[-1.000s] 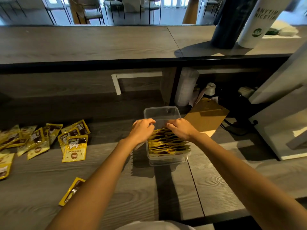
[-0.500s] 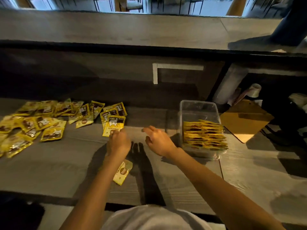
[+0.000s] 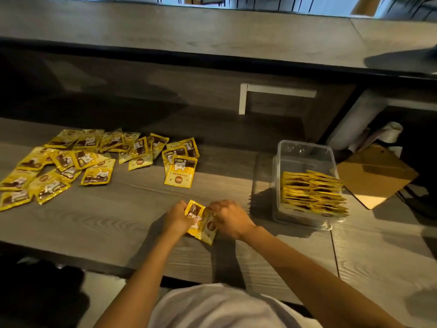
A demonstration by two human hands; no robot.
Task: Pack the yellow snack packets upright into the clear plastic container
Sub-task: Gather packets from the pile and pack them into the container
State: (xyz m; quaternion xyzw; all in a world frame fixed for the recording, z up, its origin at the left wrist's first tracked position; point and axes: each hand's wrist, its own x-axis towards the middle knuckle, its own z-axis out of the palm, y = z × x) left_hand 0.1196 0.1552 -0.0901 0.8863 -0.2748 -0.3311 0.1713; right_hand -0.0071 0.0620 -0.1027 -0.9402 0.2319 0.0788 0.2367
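A yellow snack packet [image 3: 201, 222] lies near the table's front edge between my two hands. My left hand [image 3: 177, 220] grips its left side and my right hand [image 3: 228, 218] grips its right side. The clear plastic container [image 3: 305, 155] stands to the right, its near half filled with several yellow packets [image 3: 312, 194] set upright in a row; its far half is bare. Several loose yellow packets [image 3: 94, 159] are scattered flat on the table at the left, and one packet [image 3: 181, 174] lies closer to the middle.
A brown cardboard sheet [image 3: 376, 176] lies right of the container. A raised counter [image 3: 212, 34] runs along the back. A white bracket [image 3: 272, 91] sits on the panel under it. The table's front edge [image 3: 94, 263] runs just below my hands.
Both hands left the container and moved left and nearer. They now hold the single packet that lay by the front edge. The view swung left and down.
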